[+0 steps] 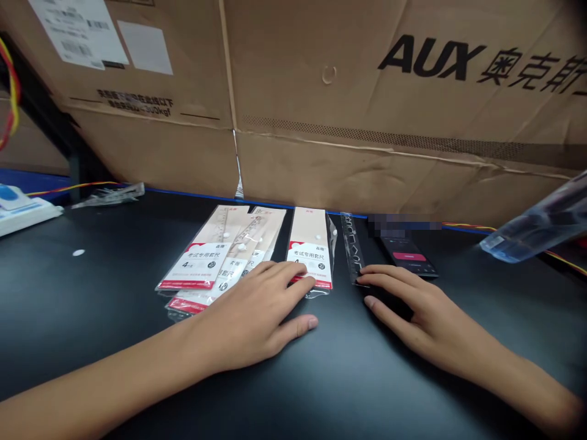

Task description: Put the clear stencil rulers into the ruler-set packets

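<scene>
My left hand [257,311] lies flat on the black table, fingers stretched out, fingertips touching the lower end of a single packaged ruler set [310,244]. To its left lies a fanned pile of similar packets [215,260] with red and white labels. My right hand [408,305] also rests flat with fingers extended; its fingertips touch the near end of a clear plastic ruler [352,244]. A dark phone [409,255] with a lit screen lies just beyond the right hand.
Large cardboard boxes [321,104] stand along the back of the black table [92,293]. A white and blue device [21,211] sits at far left, with crumpled clear plastic [107,194] near it. A clear plastic sleeve [541,223] juts in at right. Coloured wires run along the back edge.
</scene>
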Tool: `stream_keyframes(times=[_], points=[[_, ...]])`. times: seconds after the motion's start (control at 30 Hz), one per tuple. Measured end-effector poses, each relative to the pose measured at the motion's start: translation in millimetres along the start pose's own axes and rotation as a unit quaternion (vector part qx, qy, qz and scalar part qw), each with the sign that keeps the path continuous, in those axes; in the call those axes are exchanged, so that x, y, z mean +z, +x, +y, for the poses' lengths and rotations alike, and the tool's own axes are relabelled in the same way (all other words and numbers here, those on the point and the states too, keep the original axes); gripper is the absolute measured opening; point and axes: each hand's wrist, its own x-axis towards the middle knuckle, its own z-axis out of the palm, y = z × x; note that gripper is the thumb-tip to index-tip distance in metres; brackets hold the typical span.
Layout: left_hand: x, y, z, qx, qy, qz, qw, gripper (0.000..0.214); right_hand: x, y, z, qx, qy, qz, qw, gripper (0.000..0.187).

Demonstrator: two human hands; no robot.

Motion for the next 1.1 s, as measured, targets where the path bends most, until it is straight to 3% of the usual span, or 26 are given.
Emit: stream_keyframes(times=[0.27,0.4,0.5,0.6,0.67,0.77,0.9,1.1], points=[[-1.8,-1.8,0.4,0.002,0.011,-0.006,1.000,0.038,-3.0,-0.5,-1.7,0.011,0.007,-0.014,1.000,0.030],[-9.4,0.7,-9.3,-0.009,0.013,0.040,0.999,0.034,-2.7,-1.4,-0.9,0.011,0.004,-0.020,1.000,0.032],[-22.8,3.6,-29.6,-0.058,0.038,0.093,0.993,0.035,-2.1,-1.6,0.2,0.014,0.002,-0.023,1.000,0.032],[-36.4,4.0,-58.6,-0.161,0.088,0.110,0.977,0.043,-1.7,-1.9,0.4,0.012,0.003,-0.014,1.000,0.034],[-41.8,2.9,-76.6,-0.222,0.090,0.095,0.966,0.047,-1.8,-2.6,-0.3,0.007,0.006,-0.009,1.000,0.035],[-42.5,1.8,-91.5,-0.268,0.034,0.065,0.961,0.034,-2.5,-4.0,-2.4,0.001,0.011,-0.005,1.000,0.035],[-37.5,4.7,-84.4,-0.268,-0.069,0.058,0.959,0.019,-4.0,-4.9,-6.6,-0.006,0.020,0.001,1.000,0.035],[-36.1,7.0,-44.8,-0.263,-0.160,0.053,0.950,0.011,-7.8,-5.0,-17.8,-0.047,0.049,0.002,0.998,0.036]])
